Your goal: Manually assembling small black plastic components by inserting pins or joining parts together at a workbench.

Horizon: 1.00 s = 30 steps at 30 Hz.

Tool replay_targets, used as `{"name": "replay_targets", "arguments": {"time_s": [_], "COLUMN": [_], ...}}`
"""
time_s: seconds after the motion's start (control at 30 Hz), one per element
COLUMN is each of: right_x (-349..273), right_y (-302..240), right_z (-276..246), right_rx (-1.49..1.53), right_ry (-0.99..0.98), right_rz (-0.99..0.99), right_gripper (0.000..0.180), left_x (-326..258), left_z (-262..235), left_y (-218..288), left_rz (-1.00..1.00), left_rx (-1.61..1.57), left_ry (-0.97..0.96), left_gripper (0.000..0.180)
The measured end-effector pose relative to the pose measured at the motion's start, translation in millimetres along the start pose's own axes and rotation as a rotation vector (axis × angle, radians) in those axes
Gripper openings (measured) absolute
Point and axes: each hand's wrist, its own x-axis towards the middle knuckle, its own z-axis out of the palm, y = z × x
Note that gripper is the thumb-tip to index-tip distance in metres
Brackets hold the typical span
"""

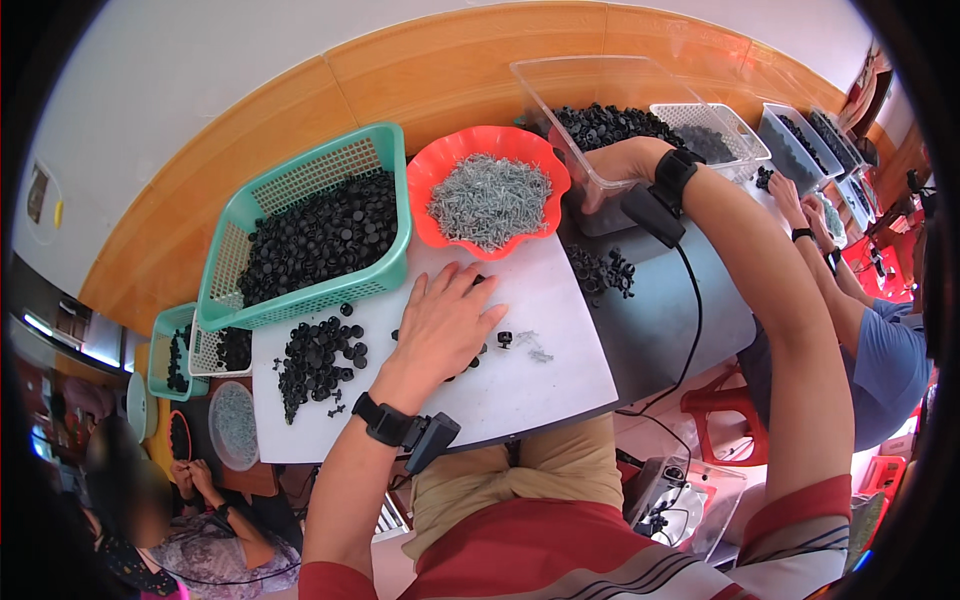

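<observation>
My left hand (446, 318) lies palm down on a white board (560, 385), its fingers spread over several small black plastic parts, some partly hidden under it. Next to its thumb stands a small black piece (504, 340), with a few loose screws (538, 350) to the right. My right hand (632, 160) is at the near corner of a clear plastic bin (560, 75) of black parts (615, 125). Its fingers are mostly hidden by the hand and bin wall, so whether it grips anything cannot be seen. A pile of round black caps (320, 355) lies left of my left hand.
Ahead stand a green basket (300, 312) of black caps and a red scalloped bowl (432, 160) of screws. Black clips (600, 272) lie right of the board. A cable (698, 300) hangs from my right wrist. People work on both sides, beside more bins (800, 150).
</observation>
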Motion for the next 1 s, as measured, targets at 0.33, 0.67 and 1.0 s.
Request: {"name": "replay_targets", "arguments": {"time_s": [0.33,0.67,1.0], "right_x": [2.7,-36.2,-95.6], "right_y": [4.6,-15.4,-40.2], "right_z": [-2.7,-6.1,-30.0], "right_rx": [0.096,0.207,0.612], "right_ry": [0.082,0.345,0.429], "right_rz": [-0.145,-0.034,-0.244], "right_gripper": [0.028,0.019,0.017], "left_x": [-19.0,-32.4,-51.5], "left_z": [-9.2,-19.6,-19.5], "left_y": [-10.3,-9.5,-12.5], "left_rz": [0.027,-0.052,-0.144], "left_rx": [-0.093,-0.175,-0.333], "left_ry": [0.102,0.072,0.351], "left_gripper": [0.034,0.034,0.034]}}
